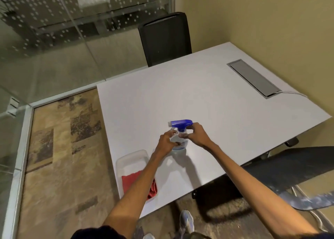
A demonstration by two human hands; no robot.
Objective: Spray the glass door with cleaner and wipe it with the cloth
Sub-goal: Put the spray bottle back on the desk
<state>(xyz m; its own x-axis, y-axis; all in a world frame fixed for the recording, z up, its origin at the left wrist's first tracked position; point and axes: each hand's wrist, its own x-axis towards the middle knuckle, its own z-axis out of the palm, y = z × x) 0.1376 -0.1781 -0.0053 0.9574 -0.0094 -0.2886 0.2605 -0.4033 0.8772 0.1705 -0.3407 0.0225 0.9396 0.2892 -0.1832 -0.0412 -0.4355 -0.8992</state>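
Observation:
A clear spray bottle (pixel 179 146) with a blue trigger head (pixel 180 123) stands upright on the white table (pixel 207 98), nozzle pointing left. My left hand (pixel 167 142) grips the bottle's body from the left. My right hand (pixel 196 134) holds its neck just under the blue head. A red cloth (pixel 131 182) lies in a white tray (pixel 132 156) near the table's front left corner, partly hidden by my left forearm. The glass door (pixel 54 45), with a dotted frosted band, stands at the far left.
A black chair (pixel 165 38) stands behind the table by the glass. Another dark chair (pixel 298 168) sits at the right side. A grey cable hatch (pixel 253 78) is set into the tabletop near the wall. Patterned carpet (pixel 63 148) lies between table and glass.

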